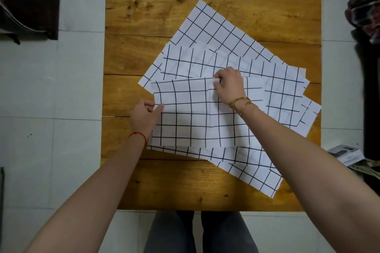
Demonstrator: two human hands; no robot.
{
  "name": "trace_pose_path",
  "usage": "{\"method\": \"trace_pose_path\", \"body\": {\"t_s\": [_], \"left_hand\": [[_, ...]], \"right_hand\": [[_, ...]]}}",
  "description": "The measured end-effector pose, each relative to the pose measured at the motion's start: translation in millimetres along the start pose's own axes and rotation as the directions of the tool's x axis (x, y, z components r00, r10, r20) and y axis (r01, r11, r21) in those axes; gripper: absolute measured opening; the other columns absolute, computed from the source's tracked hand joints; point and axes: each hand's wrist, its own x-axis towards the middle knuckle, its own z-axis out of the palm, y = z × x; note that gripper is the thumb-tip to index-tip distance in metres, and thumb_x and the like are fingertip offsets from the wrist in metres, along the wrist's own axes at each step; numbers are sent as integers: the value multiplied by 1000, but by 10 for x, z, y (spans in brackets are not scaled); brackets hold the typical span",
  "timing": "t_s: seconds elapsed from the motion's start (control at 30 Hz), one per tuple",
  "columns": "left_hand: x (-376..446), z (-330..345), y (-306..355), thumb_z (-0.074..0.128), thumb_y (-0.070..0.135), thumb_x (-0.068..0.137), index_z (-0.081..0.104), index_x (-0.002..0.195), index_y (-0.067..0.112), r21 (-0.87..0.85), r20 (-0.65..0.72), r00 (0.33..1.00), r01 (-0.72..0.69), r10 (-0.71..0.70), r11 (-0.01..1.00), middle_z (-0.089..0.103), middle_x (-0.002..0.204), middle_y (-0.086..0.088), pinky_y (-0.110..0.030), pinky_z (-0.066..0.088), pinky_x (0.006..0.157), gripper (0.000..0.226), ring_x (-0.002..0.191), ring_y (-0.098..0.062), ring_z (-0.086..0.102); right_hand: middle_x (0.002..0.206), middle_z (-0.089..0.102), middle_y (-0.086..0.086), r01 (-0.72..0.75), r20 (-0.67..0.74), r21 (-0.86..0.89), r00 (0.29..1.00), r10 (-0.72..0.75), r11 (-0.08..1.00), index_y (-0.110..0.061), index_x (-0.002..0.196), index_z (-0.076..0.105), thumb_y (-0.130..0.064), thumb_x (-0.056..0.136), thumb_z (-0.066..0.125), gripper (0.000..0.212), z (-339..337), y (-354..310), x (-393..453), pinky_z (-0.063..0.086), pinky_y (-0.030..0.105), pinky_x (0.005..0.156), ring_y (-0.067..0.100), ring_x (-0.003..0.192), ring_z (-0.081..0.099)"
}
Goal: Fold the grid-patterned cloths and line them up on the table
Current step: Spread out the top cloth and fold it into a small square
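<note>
Several white cloths with black grid lines lie overlapping on the wooden table. The top cloth is spread nearest me in the middle. My left hand pinches its left edge between thumb and forefinger. My right hand pinches its far edge near the middle, fingers curled over the hem. Beneath it a second cloth fans out to the right. A third cloth angles toward the far side, and its lower part shows near the table's front right.
The table stands on a pale tiled floor. Dark clothing lies on the floor at far left, patterned fabric at far right. A small box sits by the table's right side. My legs are at the front edge.
</note>
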Motion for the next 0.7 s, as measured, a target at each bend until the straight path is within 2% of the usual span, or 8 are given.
{"method": "trace_pose_path", "body": {"t_s": [0.13, 0.23, 0.4, 0.47, 0.53, 0.6, 0.7], "left_hand": [[-11, -45, -20, 76, 30, 81, 61, 101, 13, -144, 72, 997, 50, -40, 988, 53, 70, 6, -21, 44, 57, 31, 62, -8, 49], [-18, -88, -32, 77, 30, 80, 59, 104, 16, -158, 148, 989, 33, -9, 987, 50, 71, 5, -19, 43, 57, 33, 62, -7, 46], [-22, -128, -47, 73, 33, 82, 62, 96, 14, -101, 177, 983, -28, 46, 994, 52, 79, 1, -18, 42, 60, 26, 70, -11, 46], [-35, -153, -35, 72, 32, 83, 63, 92, 11, -124, 165, 984, -46, 66, 991, 53, 78, 0, -18, 42, 61, 24, 69, -10, 47], [-55, -180, -9, 71, 31, 84, 64, 93, 9, -147, 153, 985, -56, 79, 988, 54, 78, -1, -18, 43, 62, 25, 69, -10, 48], [-80, -203, 26, 69, 31, 86, 64, 96, 7, -176, 152, 985, -60, 87, 983, 55, 80, -2, -19, 43, 63, 27, 71, -10, 49], [-109, -226, 77, 67, 31, 88, 61, 103, 8, -233, 158, 985, -34, 72, 972, 51, 76, -3, -17, 42, 61, 28, 65, -9, 45]], "right_hand": [[107, 58, 1, -51, 8, 164, 999, 50, 985, -11, 102, 63, -10, 85, 60, 18, -61, 47, -24, 38, 37, 97, 27, 114, 45], [99, 56, -6, -22, 7, 263, 1000, 21, 965, -17, 97, 61, -10, 83, 63, 16, -103, 78, -50, 41, 37, 98, 26, 111, 51], [106, 63, 1, 19, -11, 296, 1000, -16, 955, -10, 101, 61, -11, 82, 66, 20, -170, 118, -70, 41, 26, 91, 14, 100, 53], [113, 60, 1, 58, -52, 244, 998, -46, 968, -11, 110, 59, -13, 83, 65, 28, -171, 136, -107, 36, 24, 94, 14, 107, 48], [117, 57, 4, 126, -133, 122, 985, -109, 984, -11, 117, 56, -15, 84, 61, 33, -153, 176, -172, 34, 25, 97, 20, 113, 46], [115, 56, 7, 191, -189, 10, 964, -186, 981, -9, 116, 55, -14, 85, 55, 31, -127, 207, -279, 34, 28, 96, 26, 111, 47], [109, 57, 9, 270, -185, -123, 939, -290, 955, -7, 111, 58, -10, 87, 51, 25, -46, 210, -492, 38, 33, 91, 28, 104, 48]]}}
